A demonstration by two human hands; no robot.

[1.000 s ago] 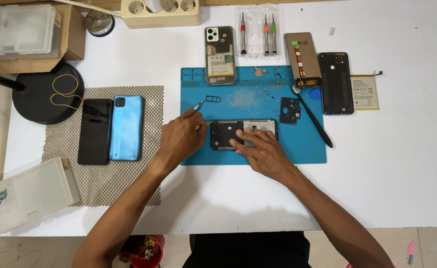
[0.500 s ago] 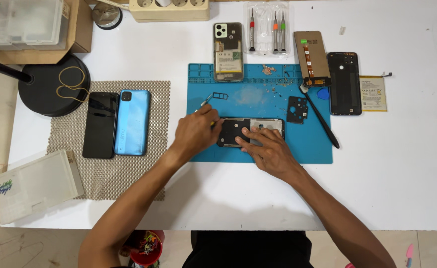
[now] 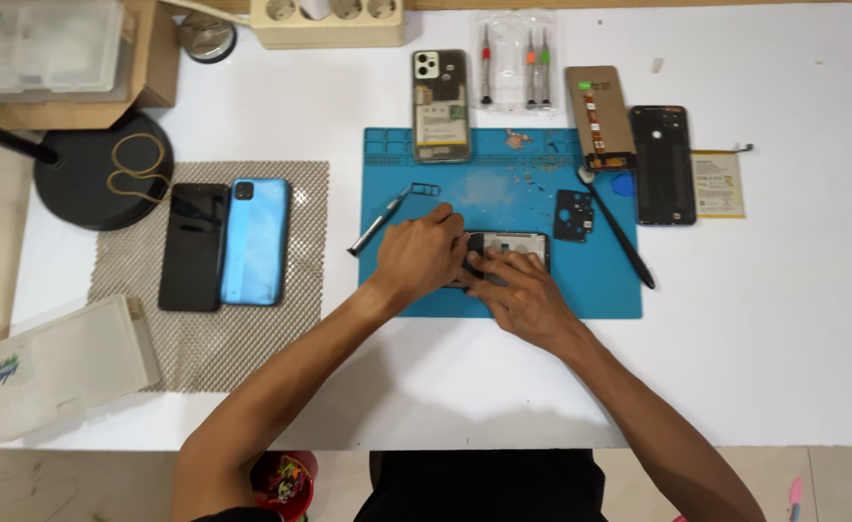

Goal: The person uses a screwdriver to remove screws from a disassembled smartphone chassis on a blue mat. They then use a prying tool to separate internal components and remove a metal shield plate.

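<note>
An opened black phone lies on a blue work mat. My left hand grips its left end, fingers curled over the edge. My right hand rests on the lower side of the phone, fingertips pressed on its inner frame. Most of the phone's left half is hidden under my fingers. A slim metal tool lies slanted across the mat's left edge, just left of my left hand and apart from it. A small tray frame sits above my left hand.
On and around the mat lie a small black cover piece, a black spudger, another opened phone, packed screwdrivers, a screen panel, a back cover and a battery. Black and blue phones rest on a mesh pad.
My left hand has let go of the slim metal tool, which now lies on the mat's edge, and moved right onto the phone. My right hand stays on the phone.
</note>
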